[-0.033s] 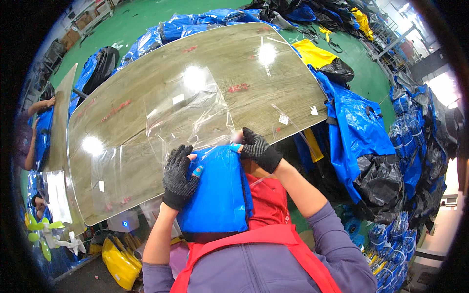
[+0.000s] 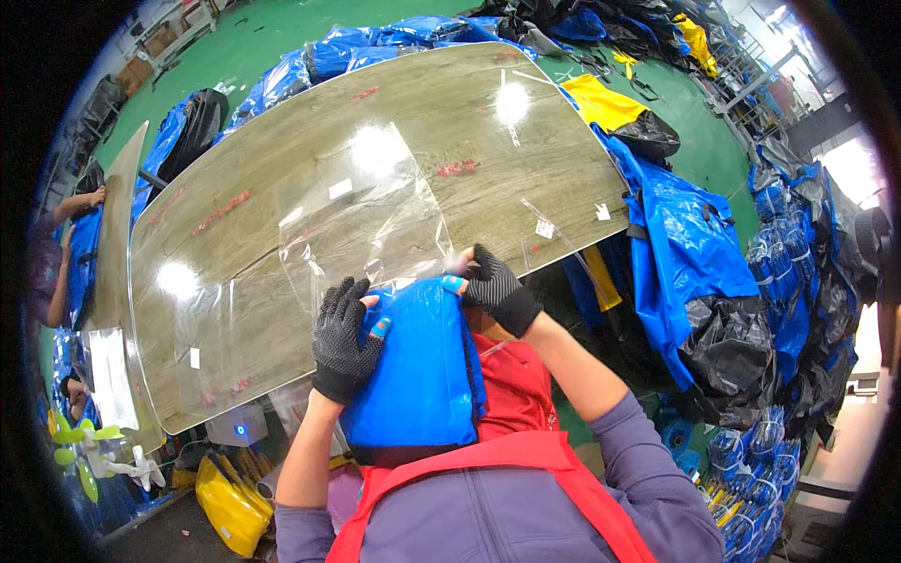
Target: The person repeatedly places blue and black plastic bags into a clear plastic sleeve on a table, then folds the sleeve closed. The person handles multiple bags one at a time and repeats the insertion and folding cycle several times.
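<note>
A folded blue tarpaulin bag (image 2: 408, 371) rests against my front, its far end at the near edge of the table. My left hand (image 2: 345, 342), in a black dotted glove with bare, blue-taped thumb tip, grips its far left corner. At the far right corner my right hand (image 2: 490, 289), gloved alike, pinches the bag between thumb and curled fingers. Beyond both hands a clear plastic sleeve (image 2: 361, 216) lies on the wood-look table (image 2: 272, 150), its near edge meeting the blue bag's far end. How far they overlap is hard to see.
Another clear sleeve (image 2: 205, 347) lies at the table's left. Blue and black bags (image 2: 699, 272) hang or lie at the right, and bundled blue ones (image 2: 751, 460) are stacked nearer. At far left stand a small green fan (image 2: 89, 446) and another person's arms (image 2: 70, 216).
The clear sleeve's right side has spread a little flatter on the table. Both hands and the blue bag stay almost in place.
</note>
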### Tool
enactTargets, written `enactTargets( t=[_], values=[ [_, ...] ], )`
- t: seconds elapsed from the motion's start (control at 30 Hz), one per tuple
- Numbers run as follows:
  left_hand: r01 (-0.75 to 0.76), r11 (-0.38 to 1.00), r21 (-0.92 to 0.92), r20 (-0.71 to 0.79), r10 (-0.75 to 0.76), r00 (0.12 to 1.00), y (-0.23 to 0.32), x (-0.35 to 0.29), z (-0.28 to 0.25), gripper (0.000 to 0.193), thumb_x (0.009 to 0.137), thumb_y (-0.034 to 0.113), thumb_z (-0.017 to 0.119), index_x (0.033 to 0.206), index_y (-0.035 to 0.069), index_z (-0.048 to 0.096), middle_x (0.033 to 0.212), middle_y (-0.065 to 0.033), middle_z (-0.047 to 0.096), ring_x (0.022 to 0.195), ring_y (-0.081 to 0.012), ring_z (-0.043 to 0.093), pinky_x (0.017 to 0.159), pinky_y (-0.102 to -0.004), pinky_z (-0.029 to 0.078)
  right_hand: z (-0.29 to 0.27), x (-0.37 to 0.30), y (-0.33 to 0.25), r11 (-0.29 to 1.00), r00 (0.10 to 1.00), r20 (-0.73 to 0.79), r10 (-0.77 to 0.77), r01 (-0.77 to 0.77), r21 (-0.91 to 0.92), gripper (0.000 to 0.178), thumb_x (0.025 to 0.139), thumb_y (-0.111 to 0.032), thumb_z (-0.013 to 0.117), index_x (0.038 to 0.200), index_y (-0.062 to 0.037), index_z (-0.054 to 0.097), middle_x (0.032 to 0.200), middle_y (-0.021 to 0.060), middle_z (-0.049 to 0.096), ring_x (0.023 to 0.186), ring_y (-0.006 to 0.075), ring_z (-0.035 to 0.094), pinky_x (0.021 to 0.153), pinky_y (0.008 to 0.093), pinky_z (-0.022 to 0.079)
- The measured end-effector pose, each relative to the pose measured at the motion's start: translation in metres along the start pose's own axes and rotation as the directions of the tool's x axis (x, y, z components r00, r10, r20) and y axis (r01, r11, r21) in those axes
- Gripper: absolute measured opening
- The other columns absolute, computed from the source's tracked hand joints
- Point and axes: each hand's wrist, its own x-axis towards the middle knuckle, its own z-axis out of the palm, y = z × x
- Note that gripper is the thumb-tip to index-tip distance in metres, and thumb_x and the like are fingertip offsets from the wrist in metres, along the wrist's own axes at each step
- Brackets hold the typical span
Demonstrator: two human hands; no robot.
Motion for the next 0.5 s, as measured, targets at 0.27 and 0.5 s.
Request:
enactTargets(
  t=[0.27,0.5],
  values=[
    [0.414,0.628,-0.658,-0.117,-0.629,0.768,-0.041,-0.033,0.017,0.055,0.083,0.006,0.058,0.135,0.002,0.04,0.135,-0.0164,0.047,0.12,-0.0283,0.05,0.101,-0.0371,0.039,0.02,-0.058,0.021,0.879,0.965,-0.24,-0.103,-0.025,-0.476,0.038,0.091,-0.034,0.063,0.105,0.0004,0.066,0.087,0.0125,0.069,0.073,0.0181,0.064,0.065,0.031,0.05],
    [0.602,0.519,-0.606,0.168,-0.656,0.735,-0.043,-0.041,0.004,0.066,0.083,0.021,0.07,0.137,0.0,0.039,0.126,-0.0158,0.054,0.107,-0.021,0.055,0.088,-0.031,0.046,0.0,-0.098,0.013,0.494,0.914,0.086,-0.396,0.292,-0.819,0.019,0.093,-0.016,0.055,0.097,-0.0038,0.069,0.074,0.0162,0.062,0.067,0.0324,0.063,0.061,0.0372,0.05]
  ],
)
